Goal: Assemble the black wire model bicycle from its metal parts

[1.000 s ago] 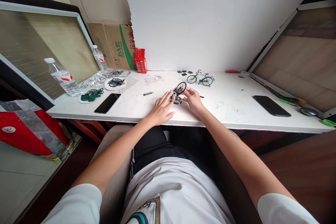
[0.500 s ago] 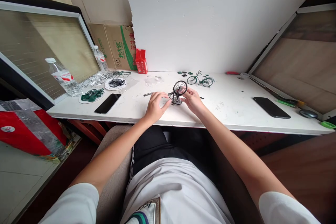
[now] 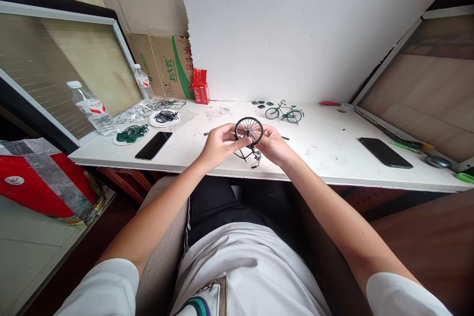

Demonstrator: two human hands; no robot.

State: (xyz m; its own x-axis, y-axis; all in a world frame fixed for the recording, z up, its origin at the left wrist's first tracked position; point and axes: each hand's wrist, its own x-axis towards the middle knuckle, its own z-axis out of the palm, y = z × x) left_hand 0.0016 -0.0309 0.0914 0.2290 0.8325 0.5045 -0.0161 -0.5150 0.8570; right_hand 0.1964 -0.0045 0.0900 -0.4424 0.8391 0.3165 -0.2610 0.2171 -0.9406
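A small black model bicycle (image 3: 249,131) is held above the front of the white table, one spoked wheel facing up toward me. My left hand (image 3: 219,147) grips it from the left, with the thumb over the lower edge of the wheel. From the right, my right hand (image 3: 273,144) holds it with fingers partly hidden behind the wheel. The thin frame and pedal parts hang below the wheel. Farther back stands a green model bicycle (image 3: 284,112), upright, with small dark green pieces (image 3: 261,106) at its left.
Plates of green parts (image 3: 132,133) and black parts (image 3: 164,117) lie at the left beside a phone (image 3: 153,145). Two water bottles (image 3: 92,108), a red box (image 3: 201,88) and a carton stand behind. Another phone (image 3: 385,152) and a mouse (image 3: 438,161) lie at the right.
The black model has turned and come nearer, its wheel now facing up and its frame hanging below. My left hand has closed on it from the left.
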